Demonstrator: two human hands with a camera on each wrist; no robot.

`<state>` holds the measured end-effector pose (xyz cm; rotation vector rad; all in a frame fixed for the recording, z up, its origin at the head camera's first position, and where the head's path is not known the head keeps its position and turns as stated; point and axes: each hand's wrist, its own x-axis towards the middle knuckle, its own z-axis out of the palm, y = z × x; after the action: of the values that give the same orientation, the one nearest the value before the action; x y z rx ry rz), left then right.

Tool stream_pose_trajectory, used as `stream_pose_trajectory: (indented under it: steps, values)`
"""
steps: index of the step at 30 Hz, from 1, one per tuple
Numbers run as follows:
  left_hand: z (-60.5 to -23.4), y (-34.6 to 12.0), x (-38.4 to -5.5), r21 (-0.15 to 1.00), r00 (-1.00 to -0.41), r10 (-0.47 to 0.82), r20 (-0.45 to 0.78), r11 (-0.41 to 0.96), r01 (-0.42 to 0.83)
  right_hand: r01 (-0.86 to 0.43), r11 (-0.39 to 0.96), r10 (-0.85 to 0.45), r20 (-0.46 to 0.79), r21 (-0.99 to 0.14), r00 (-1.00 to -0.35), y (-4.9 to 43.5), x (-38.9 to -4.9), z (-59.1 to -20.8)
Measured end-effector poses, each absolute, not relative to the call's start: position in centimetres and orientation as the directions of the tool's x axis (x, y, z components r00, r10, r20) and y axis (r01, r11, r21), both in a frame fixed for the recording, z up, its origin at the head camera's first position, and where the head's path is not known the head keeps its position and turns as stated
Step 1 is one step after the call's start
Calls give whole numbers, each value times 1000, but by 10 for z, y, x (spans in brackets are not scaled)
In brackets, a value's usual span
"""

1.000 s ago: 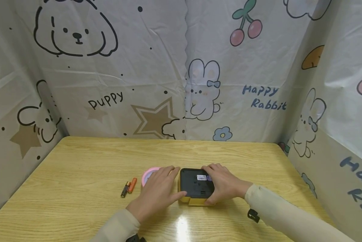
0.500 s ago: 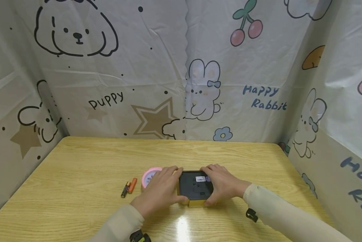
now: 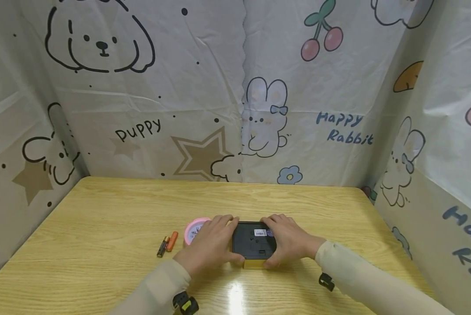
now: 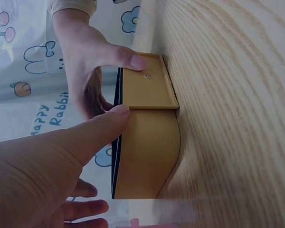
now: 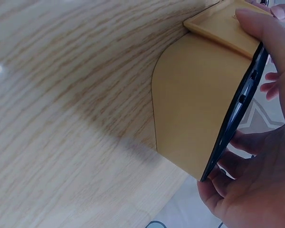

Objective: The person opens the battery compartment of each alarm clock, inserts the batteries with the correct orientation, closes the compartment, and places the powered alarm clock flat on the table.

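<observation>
A yellow box with a black back panel (image 3: 254,243) lies panel-up on the wooden table. The panel bears a white label, small knobs and a slot; the box's underside is hidden. My right hand (image 3: 290,238) grips the box's right part, thumb on the near side and fingers at the far edge. On the left, my left hand (image 3: 209,245) holds it, thumb against the near edge and index finger at the far left corner. A raised yellow plate with a screw (image 4: 148,76) shows on the near side in the left wrist view, under the right thumb.
A pink round clock (image 3: 193,229) lies behind my left hand, partly covered by it. Left of it are two batteries, one orange (image 3: 172,241) and one black (image 3: 162,247). A printed cloth (image 3: 204,109) walls the table (image 3: 101,245) at the back and sides.
My left hand has moved slightly right, its thumb coming onto the box's near edge. The box has shifted a little left and straightened, and my right hand has moved slightly with it.
</observation>
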<state>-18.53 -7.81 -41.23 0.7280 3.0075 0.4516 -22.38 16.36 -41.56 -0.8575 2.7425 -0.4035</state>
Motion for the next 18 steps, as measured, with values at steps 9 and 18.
stream_pose_trajectory:
  steps: [9, 18]
  values:
    - [-410, -75, -191, 255, -880, 476, -1, 851, 460, -512, 797, -577, -152, -321, -802, 163, -224, -417]
    - [-408, -73, -198, 294, -877, 478, -56, 847, 443, -519, 799, -581, -165, -304, -797, 163, -224, -417]
